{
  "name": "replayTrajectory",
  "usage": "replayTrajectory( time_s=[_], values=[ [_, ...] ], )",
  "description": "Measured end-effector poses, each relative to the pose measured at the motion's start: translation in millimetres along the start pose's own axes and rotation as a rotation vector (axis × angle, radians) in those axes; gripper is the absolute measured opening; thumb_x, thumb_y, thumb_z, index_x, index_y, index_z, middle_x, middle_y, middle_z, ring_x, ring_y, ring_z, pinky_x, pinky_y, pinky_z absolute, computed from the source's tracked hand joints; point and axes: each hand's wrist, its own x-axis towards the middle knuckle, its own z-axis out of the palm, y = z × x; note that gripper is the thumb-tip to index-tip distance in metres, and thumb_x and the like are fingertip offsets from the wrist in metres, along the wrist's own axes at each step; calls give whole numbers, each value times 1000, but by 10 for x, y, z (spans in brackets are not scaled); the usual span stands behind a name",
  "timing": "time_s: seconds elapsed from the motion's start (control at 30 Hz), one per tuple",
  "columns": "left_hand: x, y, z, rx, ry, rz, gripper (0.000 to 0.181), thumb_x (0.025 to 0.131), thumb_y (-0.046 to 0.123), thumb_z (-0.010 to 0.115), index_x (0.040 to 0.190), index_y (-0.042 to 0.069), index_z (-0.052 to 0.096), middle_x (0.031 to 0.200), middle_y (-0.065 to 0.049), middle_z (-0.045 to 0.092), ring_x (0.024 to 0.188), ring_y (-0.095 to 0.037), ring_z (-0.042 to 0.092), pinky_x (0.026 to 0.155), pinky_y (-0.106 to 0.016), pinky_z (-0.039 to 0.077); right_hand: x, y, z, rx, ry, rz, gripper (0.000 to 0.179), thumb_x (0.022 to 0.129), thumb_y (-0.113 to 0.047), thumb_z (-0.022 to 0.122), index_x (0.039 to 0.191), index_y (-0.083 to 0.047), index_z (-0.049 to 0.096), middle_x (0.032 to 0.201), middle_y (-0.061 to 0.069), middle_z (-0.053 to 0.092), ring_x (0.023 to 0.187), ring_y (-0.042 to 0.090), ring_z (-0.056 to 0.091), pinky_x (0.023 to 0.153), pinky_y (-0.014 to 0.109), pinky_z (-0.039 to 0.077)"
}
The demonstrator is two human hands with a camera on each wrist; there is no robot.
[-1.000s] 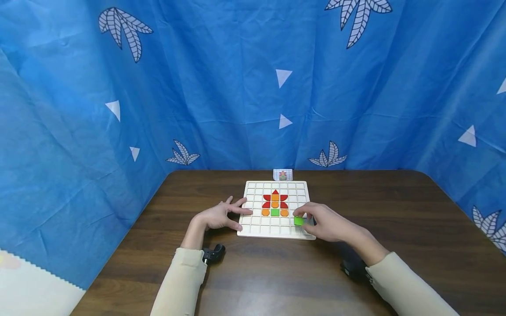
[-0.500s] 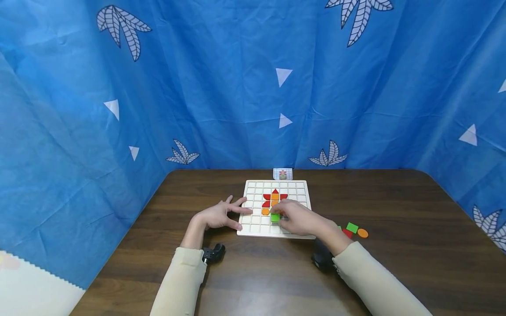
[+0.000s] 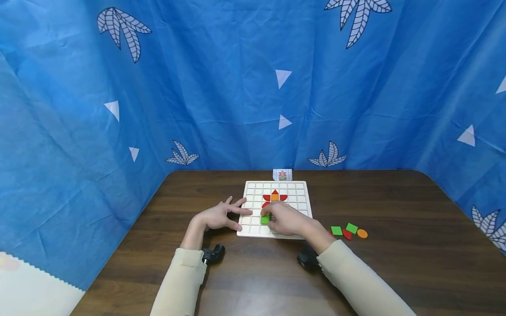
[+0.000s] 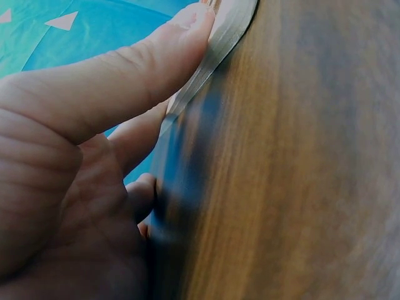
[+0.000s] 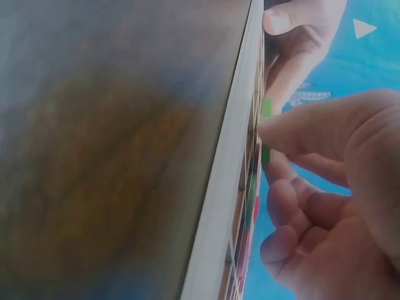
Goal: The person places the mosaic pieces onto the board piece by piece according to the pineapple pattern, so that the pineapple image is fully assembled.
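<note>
A white grid board (image 3: 251, 192) lies on the table in the head view. On it, red pieces (image 3: 266, 198) and an orange square (image 3: 275, 198) form a pattern, partly hidden by my right hand (image 3: 290, 218). That hand pinches a green square tile (image 3: 265, 220) between thumb and fingers, close over the cells below the pattern. In the right wrist view the tile (image 5: 267, 155) appears edge-on at the board's surface. My left hand (image 3: 216, 216) rests at the board's left edge, fingers spread, its thumb (image 4: 181, 44) touching the board's side in the left wrist view.
To the right of the board lie two green squares (image 3: 336, 231), a red piece (image 3: 347, 235) and an orange disc (image 3: 362, 233); another red bit shows beside my right wrist. A small picture card (image 3: 282, 174) stands behind the board, before a blue curtain (image 3: 237, 87).
My right hand has carried the green tile leftward across the board from its right side. Its arm no longer covers the loose pieces at the right. The left hand has stayed put.
</note>
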Motion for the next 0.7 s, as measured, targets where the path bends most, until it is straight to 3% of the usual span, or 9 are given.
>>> replayTrajectory(
  time_s=[0.4, 0.7],
  values=[
    [14, 5, -14, 7, -1, -4, 54, 85, 30, 84, 136, 38, 68, 171, 7, 26, 161, -37, -8, 120, -76, -2, -19, 39, 21, 30, 24, 41, 15, 92, -6, 73, 104, -11, 79, 107, -1, 74, 100, 15, 63, 95, 41, 55],
    [11, 6, 1, 6, -6, -18, 55, 86, 32, 83, 137, 40, 66, 171, 7, 25, 161, -38, -8, 119, -78, 2, -216, 186, -77, 61, 77, 49, 12, 93, -11, 76, 104, -12, 80, 99, -5, 77, 94, 13, 63, 93, 42, 54]
  ],
)
